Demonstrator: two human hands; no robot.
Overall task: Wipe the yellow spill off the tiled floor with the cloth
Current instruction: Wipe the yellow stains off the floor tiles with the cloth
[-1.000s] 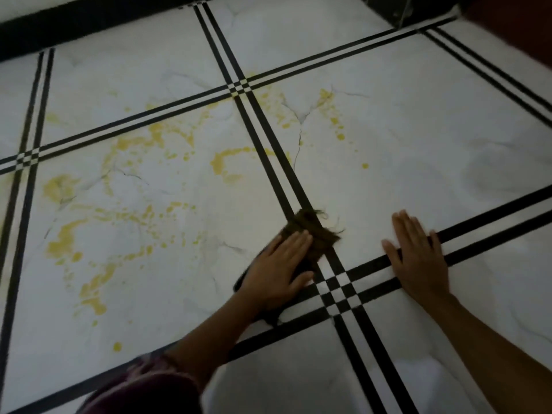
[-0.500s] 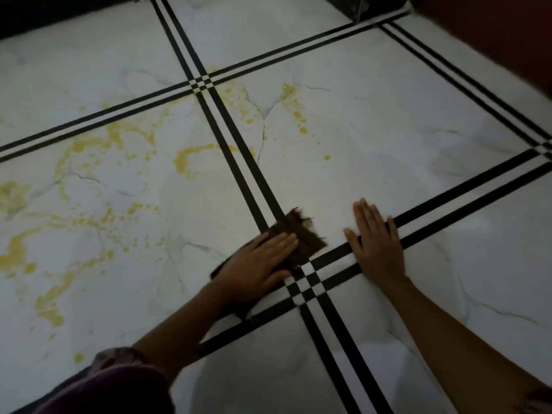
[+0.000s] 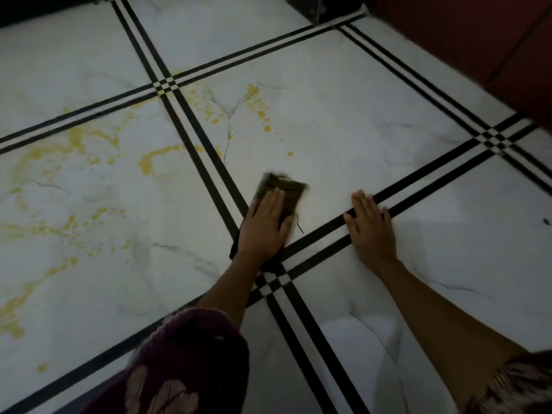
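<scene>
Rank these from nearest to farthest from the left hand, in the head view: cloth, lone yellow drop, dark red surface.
1. Cloth, pressed under the left hand.
2. Lone yellow drop, just beyond the cloth.
3. Dark red surface, far right corner.

Bare floor [image 3: 358, 130] btwn cloth [image 3: 283, 189] & yellow spill [image 3: 155, 156]; right hand [image 3: 372, 231] flat just beside.

no text, label, brand, number or sign can be read anywhere in this view.
</scene>
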